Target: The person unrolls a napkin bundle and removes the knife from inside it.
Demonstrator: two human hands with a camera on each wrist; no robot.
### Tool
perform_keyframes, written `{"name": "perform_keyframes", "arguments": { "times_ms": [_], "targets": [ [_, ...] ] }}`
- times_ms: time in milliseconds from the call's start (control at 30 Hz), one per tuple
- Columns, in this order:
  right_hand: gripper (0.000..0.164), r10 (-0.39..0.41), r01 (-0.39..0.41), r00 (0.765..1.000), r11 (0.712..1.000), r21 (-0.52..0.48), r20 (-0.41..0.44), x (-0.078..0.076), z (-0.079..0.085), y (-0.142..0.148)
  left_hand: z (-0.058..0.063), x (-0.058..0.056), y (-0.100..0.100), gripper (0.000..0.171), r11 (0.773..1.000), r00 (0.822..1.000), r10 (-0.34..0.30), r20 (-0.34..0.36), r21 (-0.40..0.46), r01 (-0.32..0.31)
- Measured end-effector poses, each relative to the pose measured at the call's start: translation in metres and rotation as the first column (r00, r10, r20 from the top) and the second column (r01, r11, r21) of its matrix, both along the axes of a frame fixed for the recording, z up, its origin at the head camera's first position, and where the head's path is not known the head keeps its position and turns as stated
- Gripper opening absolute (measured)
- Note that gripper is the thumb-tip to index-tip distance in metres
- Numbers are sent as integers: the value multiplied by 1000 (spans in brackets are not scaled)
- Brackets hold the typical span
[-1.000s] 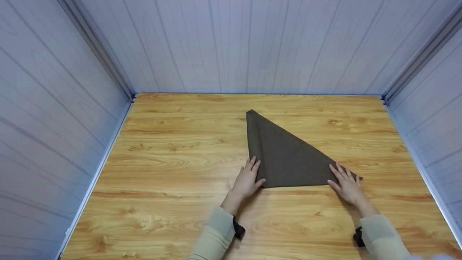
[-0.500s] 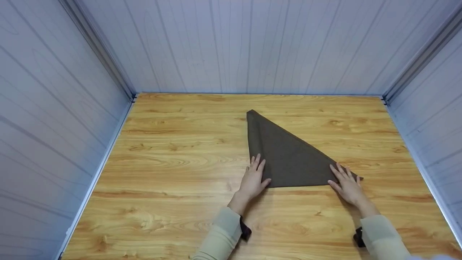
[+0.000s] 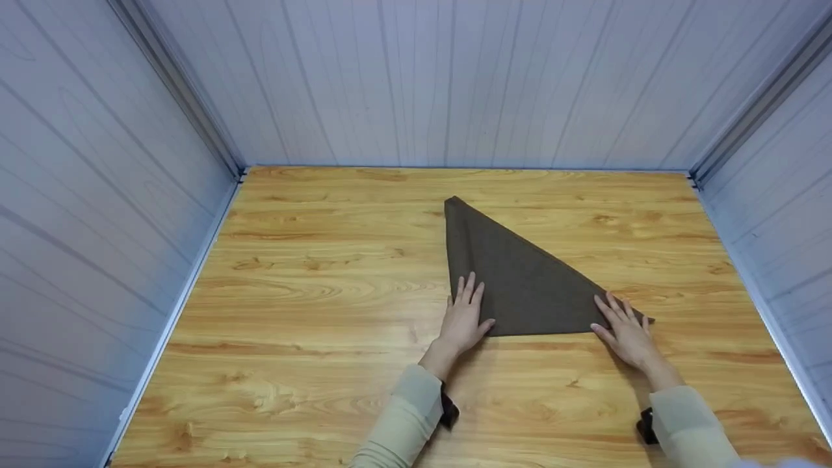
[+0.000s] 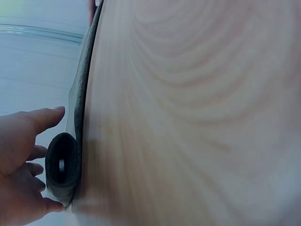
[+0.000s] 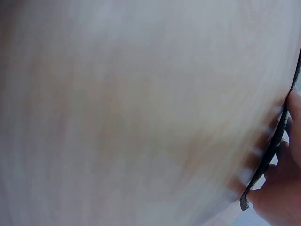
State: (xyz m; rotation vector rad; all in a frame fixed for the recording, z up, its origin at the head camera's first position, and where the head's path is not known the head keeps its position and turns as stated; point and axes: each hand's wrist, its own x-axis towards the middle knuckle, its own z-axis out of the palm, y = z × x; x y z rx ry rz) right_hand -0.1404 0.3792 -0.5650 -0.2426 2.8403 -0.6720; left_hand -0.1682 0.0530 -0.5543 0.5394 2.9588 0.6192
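A dark brown cloth (image 3: 533,279), folded into a triangle, lies on the wooden table. Its left side is turned over into a loose hollow roll (image 4: 63,167), seen end-on in the left wrist view. My left hand (image 3: 463,323) rests over this roll near the cloth's front left corner, fingers extended and thumb out to the right. At the front right, my right hand (image 3: 625,335) lies with spread fingers on the cloth close to its pointed tip. The right wrist view shows the cloth's thin dark edge (image 5: 270,153) under the fingers of that hand.
Pale panelled walls close in the wood-grain table (image 3: 312,273) at the back (image 3: 416,84), left (image 3: 84,214) and right. Each forearm wears a light sleeve, with a dark device (image 3: 448,406) at the wrist.
My left hand has slid a little to the right and slightly forward over the cloth's left side. My right hand stays in place, and the cloth's far corner and right tip have hardly moved.
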Motion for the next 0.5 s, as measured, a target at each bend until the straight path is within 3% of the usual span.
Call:
{"name": "perform_keyframes", "arguments": {
  "times_ms": [500],
  "targets": [
    [65, 0, 0, 1000, 1000, 12, 12, -1, -1, 2, -4, 0, 3, 75, 994, 1000, 1, -14, -107, -3]
  ]
}}
